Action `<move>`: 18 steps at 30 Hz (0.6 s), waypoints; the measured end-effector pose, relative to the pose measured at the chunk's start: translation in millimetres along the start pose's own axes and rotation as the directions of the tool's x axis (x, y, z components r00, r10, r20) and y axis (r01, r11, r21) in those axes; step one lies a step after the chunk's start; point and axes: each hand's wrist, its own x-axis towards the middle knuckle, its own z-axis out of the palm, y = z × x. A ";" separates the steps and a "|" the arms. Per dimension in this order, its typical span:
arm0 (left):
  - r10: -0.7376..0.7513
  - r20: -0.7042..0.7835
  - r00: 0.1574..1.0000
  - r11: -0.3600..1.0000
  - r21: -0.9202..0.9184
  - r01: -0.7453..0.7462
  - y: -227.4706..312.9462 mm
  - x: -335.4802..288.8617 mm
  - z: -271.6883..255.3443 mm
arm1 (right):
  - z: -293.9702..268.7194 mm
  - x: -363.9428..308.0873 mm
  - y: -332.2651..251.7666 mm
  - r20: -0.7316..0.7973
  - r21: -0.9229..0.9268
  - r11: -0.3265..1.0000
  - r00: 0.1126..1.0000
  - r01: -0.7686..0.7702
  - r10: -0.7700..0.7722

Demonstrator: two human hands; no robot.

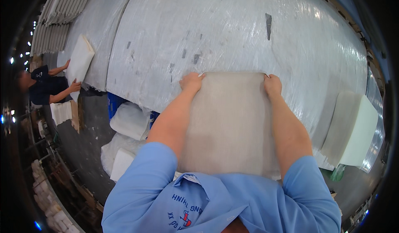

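Note:
A beige fabric cushion cover [232,121] lies spread between my arms, its near end against my shirt. My left hand [192,82] is closed on its far left corner. At the far right corner, my right hand [272,85] pinches the edge. A little white shows at both pinched corners. Whether anything is inside the cover cannot be seen. Under it stretches a wide table [166,38] wrapped in clear plastic film. To the right of my right arm, a white foam pad [360,131] lies with a beige fabric panel [341,123] along its left side.
At the left, another person [45,83] holds a white pad [81,60]. Stacks of white pads [68,6] stand behind them. Plastic-wrapped white bundles [129,118] lie beside the table to my left, next to a blue crate [113,104]. Dark marks dot the table film.

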 end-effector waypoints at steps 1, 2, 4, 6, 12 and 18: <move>0.021 -0.044 0.999 1.000 0.016 -0.021 0.7 0.2 2.1 | 1.4 -0.7 -0.2 -0.047 -0.013 1.000 0.999 0.010 -0.011; 0.039 -0.077 0.996 0.999 0.037 -0.036 -0.3 -2.0 6.2 | 6.0 -6.0 0.6 -0.084 -0.030 0.999 0.996 0.012 -0.014; 0.087 -0.112 0.990 0.994 0.072 -0.080 -1.0 -1.2 10.1 | 11.7 -11.5 -0.4 -0.122 -0.027 1.000 0.992 0.014 -0.017; 0.116 -0.113 0.987 0.991 0.085 -0.107 7.0 0.3 11.3 | 10.4 -7.6 1.3 -0.138 0.005 1.000 0.990 0.009 -0.008; 0.132 -0.152 0.980 0.990 0.070 -0.123 6.6 4.5 18.6 | 23.6 -6.1 6.8 -0.199 0.100 0.995 0.980 0.010 0.010; 0.146 -0.189 0.971 0.986 0.105 -0.128 6.3 6.6 13.9 | 12.7 -3.9 -8.7 -0.165 0.137 0.990 0.986 0.020 0.003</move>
